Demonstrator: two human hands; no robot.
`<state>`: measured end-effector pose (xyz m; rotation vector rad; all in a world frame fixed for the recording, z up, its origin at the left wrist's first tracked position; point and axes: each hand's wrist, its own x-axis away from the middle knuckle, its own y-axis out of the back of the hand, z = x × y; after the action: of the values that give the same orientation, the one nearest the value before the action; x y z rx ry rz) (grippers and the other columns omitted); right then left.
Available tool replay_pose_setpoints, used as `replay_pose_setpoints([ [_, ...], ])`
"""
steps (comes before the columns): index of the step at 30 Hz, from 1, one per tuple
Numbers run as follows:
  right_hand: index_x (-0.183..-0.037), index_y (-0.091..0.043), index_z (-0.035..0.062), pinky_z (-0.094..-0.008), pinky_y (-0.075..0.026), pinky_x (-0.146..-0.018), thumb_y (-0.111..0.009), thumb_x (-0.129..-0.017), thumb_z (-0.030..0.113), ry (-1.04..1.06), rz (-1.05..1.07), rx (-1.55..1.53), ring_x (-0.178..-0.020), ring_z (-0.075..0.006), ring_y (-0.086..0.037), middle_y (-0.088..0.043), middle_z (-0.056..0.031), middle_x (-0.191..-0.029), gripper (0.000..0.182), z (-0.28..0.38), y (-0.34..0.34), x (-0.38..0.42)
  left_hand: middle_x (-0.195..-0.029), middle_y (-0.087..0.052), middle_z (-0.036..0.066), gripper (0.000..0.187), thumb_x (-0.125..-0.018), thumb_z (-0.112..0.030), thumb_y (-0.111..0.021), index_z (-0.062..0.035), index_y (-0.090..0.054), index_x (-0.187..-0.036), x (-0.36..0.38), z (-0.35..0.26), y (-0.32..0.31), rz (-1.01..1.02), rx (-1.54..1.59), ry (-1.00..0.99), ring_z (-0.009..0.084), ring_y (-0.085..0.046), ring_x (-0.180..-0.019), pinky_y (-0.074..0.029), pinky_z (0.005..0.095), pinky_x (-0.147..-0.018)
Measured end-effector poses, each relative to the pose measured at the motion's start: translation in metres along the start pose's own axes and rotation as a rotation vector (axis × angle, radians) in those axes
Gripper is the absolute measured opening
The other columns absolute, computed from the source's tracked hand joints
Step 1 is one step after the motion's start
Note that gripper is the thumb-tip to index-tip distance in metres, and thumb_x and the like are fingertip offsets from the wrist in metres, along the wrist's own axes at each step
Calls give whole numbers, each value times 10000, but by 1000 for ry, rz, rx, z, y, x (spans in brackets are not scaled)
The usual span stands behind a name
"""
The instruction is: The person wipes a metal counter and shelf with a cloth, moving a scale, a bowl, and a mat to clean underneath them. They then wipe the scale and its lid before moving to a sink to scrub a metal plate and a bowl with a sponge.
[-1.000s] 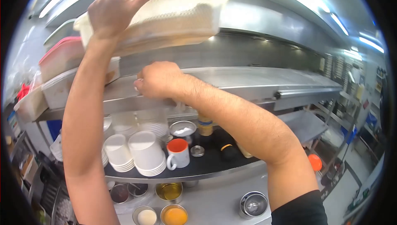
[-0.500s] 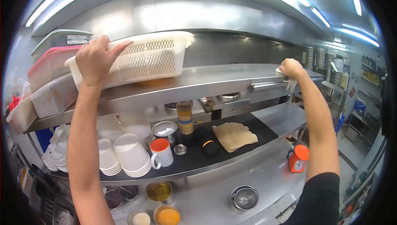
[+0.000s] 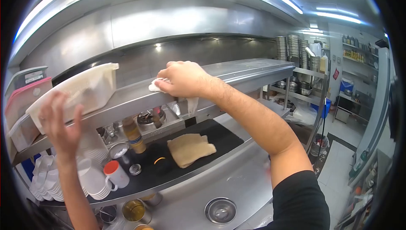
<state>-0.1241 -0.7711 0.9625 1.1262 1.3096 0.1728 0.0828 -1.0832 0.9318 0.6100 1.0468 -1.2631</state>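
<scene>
My right hand [image 3: 184,78] is closed around a white cloth [image 3: 155,86] on the steel upper shelf [image 3: 237,70]. Part of the cloth hangs down over the shelf's front edge. Somewhat blurred, my left hand [image 3: 61,124] is raised with its fingers spread, overlapping the front of a white plastic basket [image 3: 95,88] in this view. That basket stands at the left end of the upper shelf. Beyond it, farther left, are a pink-rimmed tub [image 3: 27,92] and a grey container [image 3: 31,77].
Below, a black mat [image 3: 226,136] bears a folded tan cloth [image 3: 190,148], a bottle [image 3: 134,134] and a mug [image 3: 116,174]. Stacked white cups [image 3: 95,179] stand left of these. A metal bowl [image 3: 220,210] sits on the lower counter. Steel pots [image 3: 294,46] are stacked at right.
My right hand has slid the cloth leftward along the upper shelf. My left hand has come off the basket's rim and lowered. The view has turned right.
</scene>
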Motion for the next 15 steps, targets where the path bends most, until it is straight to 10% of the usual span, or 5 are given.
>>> replay_pose_setpoints([
  [10, -1179, -764, 135, -430, -540, -932, -623, -959, 320, -672, -11, 164, -1046, -339, -707, -755, -150, -1110, 321, -416, 75, 182, -1263, -601, 118, 864, -642, -239, -917, -88, -506, -1387, -24, -184, -54, 370, 113, 124, 338, -548, -1220, -347, 483, -1091],
  [15, -1120, -743, 107, -494, -572, -904, -594, -993, 309, -1060, -156, 710, -1061, -390, -710, -697, -230, -1159, 281, -581, 100, 258, -1138, -601, 109, 680, -633, -47, -823, -74, -547, -1253, -23, -194, -80, 279, -56, 161, 331, -574, -1124, -382, 479, -1025],
])
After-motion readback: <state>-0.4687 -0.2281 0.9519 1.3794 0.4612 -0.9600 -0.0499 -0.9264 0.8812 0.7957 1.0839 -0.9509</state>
